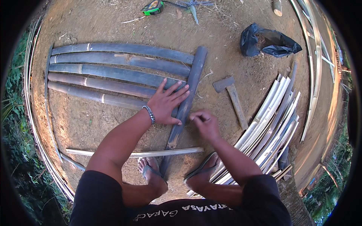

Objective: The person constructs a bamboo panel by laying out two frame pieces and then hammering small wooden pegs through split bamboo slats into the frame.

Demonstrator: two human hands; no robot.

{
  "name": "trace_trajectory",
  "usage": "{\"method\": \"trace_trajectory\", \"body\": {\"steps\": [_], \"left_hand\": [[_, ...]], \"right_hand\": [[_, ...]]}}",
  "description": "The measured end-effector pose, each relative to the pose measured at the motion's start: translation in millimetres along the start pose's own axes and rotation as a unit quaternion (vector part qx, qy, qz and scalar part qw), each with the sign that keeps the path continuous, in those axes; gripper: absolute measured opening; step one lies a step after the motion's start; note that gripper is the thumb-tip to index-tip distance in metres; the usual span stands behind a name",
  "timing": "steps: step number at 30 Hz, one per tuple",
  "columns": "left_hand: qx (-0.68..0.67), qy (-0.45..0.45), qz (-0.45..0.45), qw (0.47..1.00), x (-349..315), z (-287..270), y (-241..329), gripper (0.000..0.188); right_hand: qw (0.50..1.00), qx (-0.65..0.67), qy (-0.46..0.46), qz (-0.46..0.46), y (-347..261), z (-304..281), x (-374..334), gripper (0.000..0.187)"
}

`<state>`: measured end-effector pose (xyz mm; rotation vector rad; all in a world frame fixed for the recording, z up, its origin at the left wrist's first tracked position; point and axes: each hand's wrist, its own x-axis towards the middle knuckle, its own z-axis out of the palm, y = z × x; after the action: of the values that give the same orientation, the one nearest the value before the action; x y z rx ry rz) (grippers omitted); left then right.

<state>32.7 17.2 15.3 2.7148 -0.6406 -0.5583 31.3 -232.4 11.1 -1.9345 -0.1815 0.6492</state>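
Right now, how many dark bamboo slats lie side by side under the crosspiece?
5. They lie stacked top to bottom left of the crosspiece: top, second, third, fourth, and bottom, whose end is hidden under the left hand.

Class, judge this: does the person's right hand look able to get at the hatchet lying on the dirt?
Probably yes: the right hand is beside the hatchet, with only bare dirt between them.

I've got one view only, head cam, worn high & looking nearly straight down onto the dirt ground. Wide fisheye, so the bamboo slats bow toward the rim w/ black corners. Forearms enter from the bottom edge, feet right below; work sits close, approx frame centre. No 2nd view to overlap.
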Motion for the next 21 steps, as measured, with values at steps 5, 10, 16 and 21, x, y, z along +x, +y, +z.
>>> {"method": "trace_trajectory", "body": {"steps": [5,10,16,21], "left_hand": [[-0.117,0.088,-0.017,0.989,-29,22,8,0.089],[-0.285,0.253,-0.083,0.921,-58,66,39,0.04],[-0.336,0.315,-0.214,0.861,-44,75,80,0.012],[-0.326,0.333,-0.213,0.859,-41,77,82,0.009]], "right_hand": [[0.996,0.026,0.071,-0.044,5,51,-22,0.009],[0.99,0.019,0.125,-0.064,16,64,-22,0.011],[0.987,-0.018,0.137,-0.085,24,66,-25,0.015],[0.988,-0.03,0.136,-0.071,22,67,-25,0.015]]}}
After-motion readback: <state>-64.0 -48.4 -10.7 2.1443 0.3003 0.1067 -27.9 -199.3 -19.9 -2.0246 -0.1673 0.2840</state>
